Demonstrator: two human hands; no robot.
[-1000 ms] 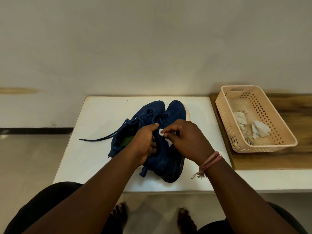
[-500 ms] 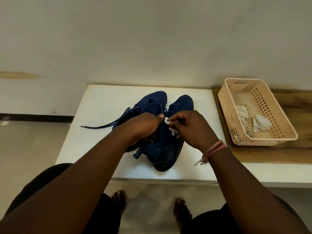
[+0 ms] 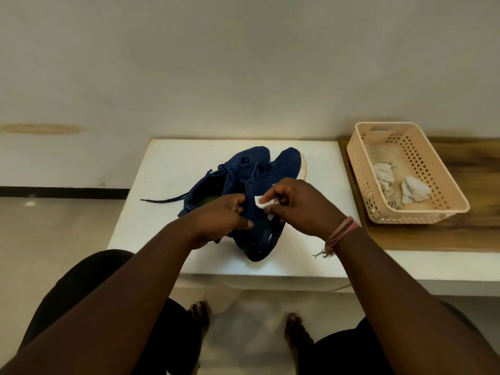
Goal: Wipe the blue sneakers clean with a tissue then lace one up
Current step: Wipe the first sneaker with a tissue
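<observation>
Two blue sneakers lie side by side on the white table (image 3: 167, 169), toes pointing away from me. The right sneaker (image 3: 286, 163) is tipped on its side, showing its white sole edge and dark heel. My left hand (image 3: 224, 217) grips this sneaker at its collar. My right hand (image 3: 297, 204) pinches a small white tissue (image 3: 262, 203) against the sneaker's side. The left sneaker (image 3: 243, 161) stands behind, its green insole showing, with a loose dark lace (image 3: 162, 199) trailing left across the table.
A beige perforated plastic basket (image 3: 435, 212) holding crumpled used tissues (image 3: 414, 190) sits on a wooden surface (image 3: 460, 234) to the right. A white wall rises behind the table. My bare feet rest on the tiled floor below the table's front edge.
The right sneaker has tipped further onto its side. My right hand slid the tissue a little to the right along it, and the tissue shows more plainly. My view shifted slightly.
</observation>
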